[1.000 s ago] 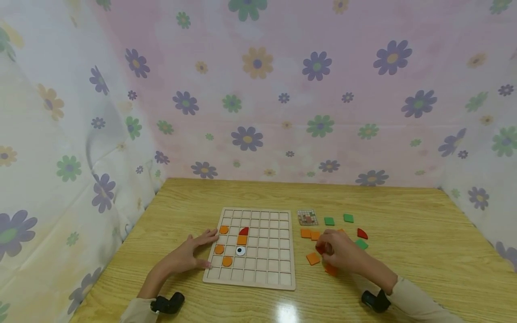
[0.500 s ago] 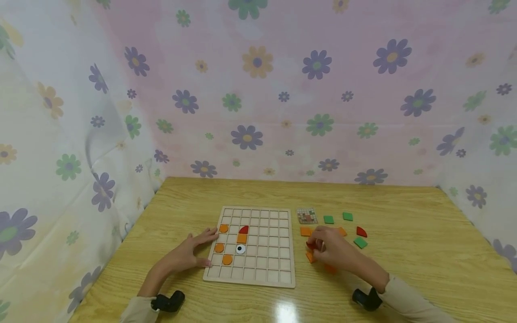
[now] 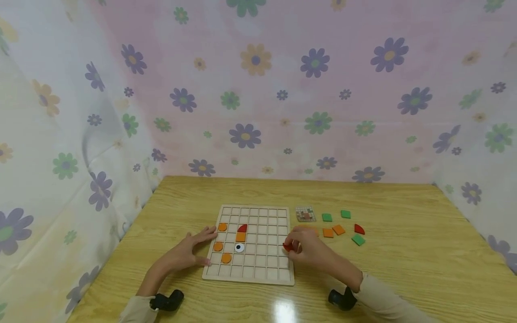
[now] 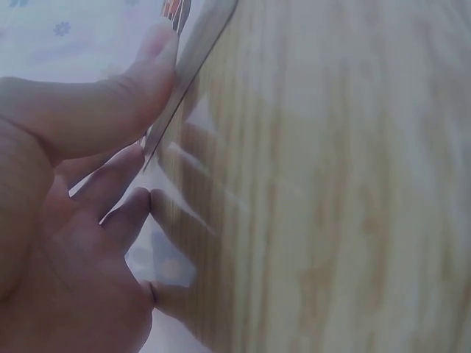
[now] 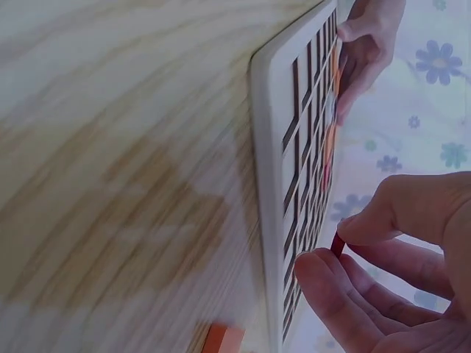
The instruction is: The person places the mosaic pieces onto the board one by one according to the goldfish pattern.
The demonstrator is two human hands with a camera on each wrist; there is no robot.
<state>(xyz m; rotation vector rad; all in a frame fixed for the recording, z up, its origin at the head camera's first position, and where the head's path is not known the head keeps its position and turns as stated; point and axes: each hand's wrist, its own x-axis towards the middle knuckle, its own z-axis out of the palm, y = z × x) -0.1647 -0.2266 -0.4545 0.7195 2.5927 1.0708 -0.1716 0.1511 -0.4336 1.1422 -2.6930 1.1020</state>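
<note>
Pale wooden grid board [image 3: 258, 260] lies flat on the wood-grain desk [image 3: 194, 195], between the two hands, with six coloured pieces in its cells. Its steadiness comes first, I think, and the left hand [image 3: 187, 255] is well placed for that: fingers spread and relaxed, thumb and fingertips resting along the board's left edge. The right hand [image 3: 310, 249], at the opposite edge, is nearly closed, pinching a small flat red piece [image 5: 338, 244] between thumb and fingertips. To set that piece into a cell, it would pay to clear the dividers, match its corner to the cell's, lower it level and press lightly.

As for what is unclear, the right hand covers part of the board's right edge. The small square printed card [image 3: 305, 214] shows a grid pattern too small to read. Flat orange square tiles [image 3: 328, 233] run partly behind that hand, and an orange piece [image 5: 223, 339] is cut off in the right wrist view. Fingers mask most of the red piece, so its outline and height above the board cannot be told.
</note>
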